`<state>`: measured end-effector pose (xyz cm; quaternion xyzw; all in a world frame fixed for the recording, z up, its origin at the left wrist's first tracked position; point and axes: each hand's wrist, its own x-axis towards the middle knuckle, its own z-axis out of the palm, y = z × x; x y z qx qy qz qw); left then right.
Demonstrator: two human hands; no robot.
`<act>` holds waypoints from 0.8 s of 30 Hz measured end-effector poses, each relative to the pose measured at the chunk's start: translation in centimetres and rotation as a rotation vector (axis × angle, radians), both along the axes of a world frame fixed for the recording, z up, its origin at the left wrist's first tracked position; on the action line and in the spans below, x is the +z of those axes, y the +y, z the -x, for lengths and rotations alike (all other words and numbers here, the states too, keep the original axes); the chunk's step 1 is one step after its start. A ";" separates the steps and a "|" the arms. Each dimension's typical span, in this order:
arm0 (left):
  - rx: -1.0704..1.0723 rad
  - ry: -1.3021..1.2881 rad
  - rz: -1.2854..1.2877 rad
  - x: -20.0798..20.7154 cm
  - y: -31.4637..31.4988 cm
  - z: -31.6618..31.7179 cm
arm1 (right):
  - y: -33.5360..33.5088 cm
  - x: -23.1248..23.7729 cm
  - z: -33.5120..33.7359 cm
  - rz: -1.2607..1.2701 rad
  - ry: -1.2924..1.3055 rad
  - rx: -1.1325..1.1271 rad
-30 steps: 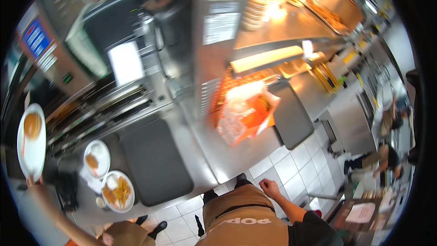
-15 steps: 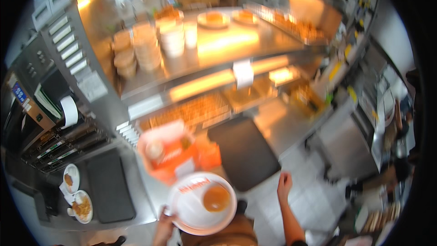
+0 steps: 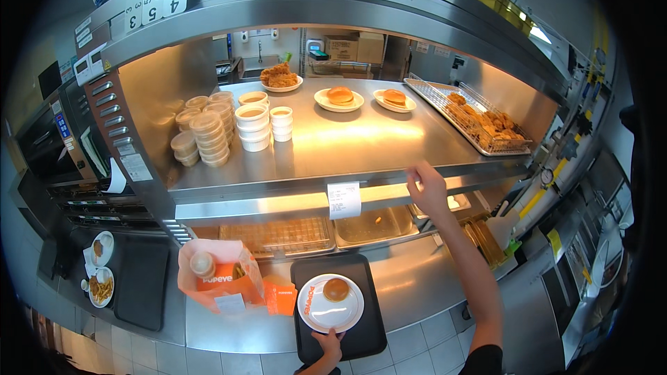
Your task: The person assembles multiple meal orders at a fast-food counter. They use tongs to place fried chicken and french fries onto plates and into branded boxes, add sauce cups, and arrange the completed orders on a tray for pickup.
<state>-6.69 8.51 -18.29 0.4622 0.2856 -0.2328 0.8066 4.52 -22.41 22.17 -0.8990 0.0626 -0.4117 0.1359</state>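
Note:
My left hand [image 3: 329,342] grips the near rim of a round white plate [image 3: 321,317] with orange print. On the plate sits a glossy brown bun [image 3: 337,289]. The plate is over a black tray [image 3: 372,337] on the steel counter; I cannot tell if it touches the tray. My right hand [image 3: 428,191] is raised at the front edge of the heated shelf [image 3: 375,142], fingers loosely bent, with a gap at the thumb and nothing seen in it. A paper slip [image 3: 344,199] hangs from the shelf edge to its left.
A bag [image 3: 191,264] with a lidded cup and an orange carton [image 3: 281,298] stand left of the tray. On the shelf are stacked lidded cups [image 3: 210,140], white cups [image 3: 253,128], plated buns [image 3: 340,96], fried chicken [image 3: 280,76] and a wire basket [image 3: 507,144]. Plates of food [image 3: 101,287] lie far left.
The plate has moved forward and slightly right, over the tray, in my left hand. My right hand has risen from low on the right to the shelf's front edge, and its fingers have loosened.

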 end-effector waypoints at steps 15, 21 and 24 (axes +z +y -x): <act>-0.664 -0.028 0.335 14.1 0.0 -4.6 | -11.9 4.1 -32.4 -0.477 0.447 -0.423; -0.571 -0.920 -0.131 33.6 -4.8 -16.0 | -17.2 3.9 -28.0 -0.713 0.590 0.045; -0.409 -1.045 -0.435 39.5 -11.6 -21.2 | -18.1 4.2 -23.4 -0.858 0.638 0.280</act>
